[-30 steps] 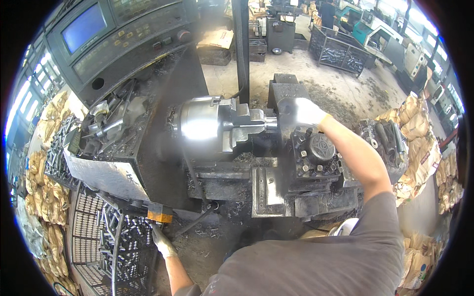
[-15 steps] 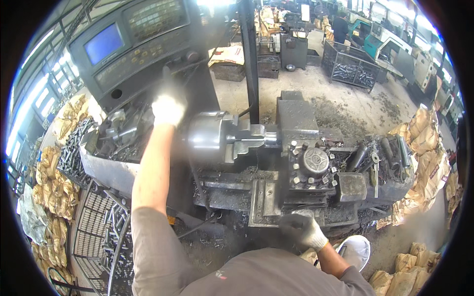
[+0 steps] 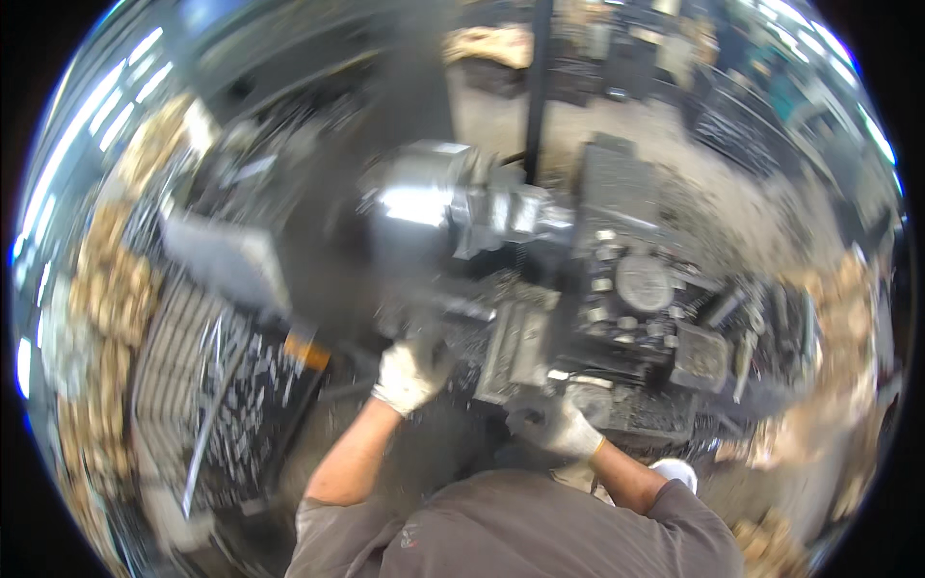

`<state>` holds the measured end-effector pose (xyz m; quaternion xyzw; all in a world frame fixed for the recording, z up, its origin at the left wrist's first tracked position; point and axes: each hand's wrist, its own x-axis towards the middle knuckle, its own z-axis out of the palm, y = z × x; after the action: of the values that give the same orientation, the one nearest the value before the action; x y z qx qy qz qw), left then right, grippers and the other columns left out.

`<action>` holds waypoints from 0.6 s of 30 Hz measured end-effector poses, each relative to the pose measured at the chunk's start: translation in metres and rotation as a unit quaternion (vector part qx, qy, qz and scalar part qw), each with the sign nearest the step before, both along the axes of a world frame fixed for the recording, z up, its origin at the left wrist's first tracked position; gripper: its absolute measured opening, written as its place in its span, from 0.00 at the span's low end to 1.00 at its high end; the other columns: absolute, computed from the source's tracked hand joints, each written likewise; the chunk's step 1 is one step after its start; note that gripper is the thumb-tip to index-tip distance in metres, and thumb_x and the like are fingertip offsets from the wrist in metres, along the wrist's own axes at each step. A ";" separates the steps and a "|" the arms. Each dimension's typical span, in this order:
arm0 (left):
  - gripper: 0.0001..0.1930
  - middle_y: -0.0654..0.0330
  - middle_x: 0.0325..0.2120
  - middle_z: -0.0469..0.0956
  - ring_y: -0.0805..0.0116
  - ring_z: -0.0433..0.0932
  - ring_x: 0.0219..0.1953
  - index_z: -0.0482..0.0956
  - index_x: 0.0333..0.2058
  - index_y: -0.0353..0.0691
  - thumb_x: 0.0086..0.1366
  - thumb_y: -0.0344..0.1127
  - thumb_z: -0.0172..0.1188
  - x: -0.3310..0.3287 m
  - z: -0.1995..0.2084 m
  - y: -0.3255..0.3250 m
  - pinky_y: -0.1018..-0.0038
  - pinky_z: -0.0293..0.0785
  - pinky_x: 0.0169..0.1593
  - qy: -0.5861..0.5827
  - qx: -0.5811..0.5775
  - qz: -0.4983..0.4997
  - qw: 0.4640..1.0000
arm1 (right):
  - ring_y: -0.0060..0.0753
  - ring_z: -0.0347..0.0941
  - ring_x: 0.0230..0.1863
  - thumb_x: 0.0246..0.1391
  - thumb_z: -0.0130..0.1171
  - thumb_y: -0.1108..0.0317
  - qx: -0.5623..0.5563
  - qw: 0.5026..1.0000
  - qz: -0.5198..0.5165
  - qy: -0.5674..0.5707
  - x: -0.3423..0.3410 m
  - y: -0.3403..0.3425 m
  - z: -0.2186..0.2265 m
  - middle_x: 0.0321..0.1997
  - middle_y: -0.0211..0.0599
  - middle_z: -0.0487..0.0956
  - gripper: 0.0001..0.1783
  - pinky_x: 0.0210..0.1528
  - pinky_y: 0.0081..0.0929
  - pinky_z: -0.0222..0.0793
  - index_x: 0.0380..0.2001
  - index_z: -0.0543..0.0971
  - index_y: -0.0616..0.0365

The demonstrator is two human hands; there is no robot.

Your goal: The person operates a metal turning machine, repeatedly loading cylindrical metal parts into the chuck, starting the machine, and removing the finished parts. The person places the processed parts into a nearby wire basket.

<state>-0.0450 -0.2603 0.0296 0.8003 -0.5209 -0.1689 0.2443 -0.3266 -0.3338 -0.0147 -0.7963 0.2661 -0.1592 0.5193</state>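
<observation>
My left hand (image 3: 414, 374), in a whitish work glove with dark fingers, hangs low in front of the lathe bed, below the chuck (image 3: 419, 197). Motion smears its fingers. At the front of the lathe carriage (image 3: 520, 352) is my right hand (image 3: 559, 429), gloved the same way. Its fingers look curled in, and what they hold, if anything, is hidden. A shiny metal piece (image 3: 551, 220) sticks out of the chuck jaws. Right of it stands the tool post (image 3: 644, 282), with several bolt heads around its round top.
At the left, a mesh bin (image 3: 236, 405) holds metal rods, with brown paper sacks (image 3: 101, 328) beyond it. A wrench-like tool (image 3: 745, 361) lies on the lathe's right end. A dark upright post (image 3: 538, 96) rises behind the machine. More sacks (image 3: 771, 539) sit at lower right.
My left hand has come down from the control panel to the front of the bed. My right hand has shifted slightly left. The whole view has turned and blurred.
</observation>
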 end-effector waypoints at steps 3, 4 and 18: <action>0.19 0.45 0.48 0.87 0.41 0.85 0.53 0.84 0.56 0.45 0.70 0.44 0.63 -0.014 -0.213 0.178 0.55 0.82 0.56 0.145 0.051 0.261 0.953 | 0.24 0.85 0.32 0.70 0.63 0.67 0.167 0.980 0.084 0.062 0.039 0.020 -0.001 0.32 0.38 0.88 0.11 0.37 0.27 0.81 0.46 0.88 0.62; 0.24 0.44 0.52 0.86 0.43 0.83 0.58 0.83 0.60 0.46 0.70 0.48 0.62 -0.033 -0.236 0.236 0.56 0.79 0.62 0.173 0.131 0.371 0.903 | 0.22 0.84 0.31 0.71 0.62 0.66 0.175 0.973 0.119 0.096 0.050 0.026 -0.004 0.30 0.37 0.88 0.12 0.35 0.26 0.80 0.45 0.89 0.62; 0.12 0.62 0.29 0.78 0.63 0.76 0.25 0.83 0.46 0.51 0.71 0.47 0.58 -0.582 -0.383 0.769 0.62 0.70 0.28 0.316 -0.332 0.888 -0.021 | 0.50 0.81 0.53 0.49 0.78 0.58 -0.272 0.676 0.538 -0.424 0.254 0.492 0.041 0.52 0.40 0.85 0.31 0.58 0.45 0.78 0.57 0.82 0.55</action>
<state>-0.6267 0.5085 -0.3532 -0.3111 -0.7430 -0.1407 -0.5757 -0.0725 0.1583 0.0266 -0.7548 -0.5123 -0.2385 0.3331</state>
